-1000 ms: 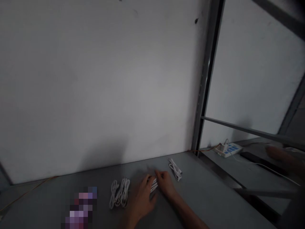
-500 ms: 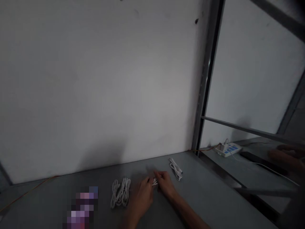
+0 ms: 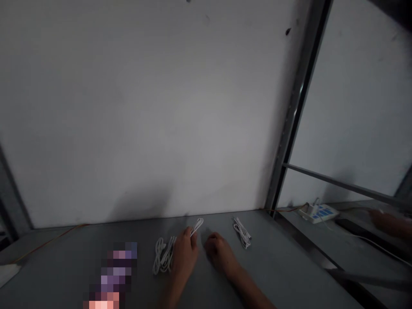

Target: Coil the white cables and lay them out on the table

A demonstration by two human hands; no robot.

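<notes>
My left hand (image 3: 186, 251) is closed around a white cable (image 3: 197, 225), whose looped end sticks out above the fingers. Just to its right, my right hand (image 3: 219, 254) hovers low over the grey table with curled fingers; whatever is in them, if anything, is hidden. Two coiled white cables lie beside my left hand: the outer coil (image 3: 159, 256) is in full view, and the inner coil (image 3: 168, 254) is partly covered by that hand. Right of my right hand rests another bundled white cable (image 3: 242, 233).
A pixelated object (image 3: 116, 274) is at the front left. Behind the table (image 3: 135, 227) rises a white wall, with a metal post (image 3: 294, 111) on the right. Beyond it are a power strip (image 3: 318, 213), a dark bar (image 3: 362, 231) and another person's hand (image 3: 389, 225).
My hands have moved apart. The cable that was between them is now in my left hand, its loop pointing up. The camera view has shifted slightly.
</notes>
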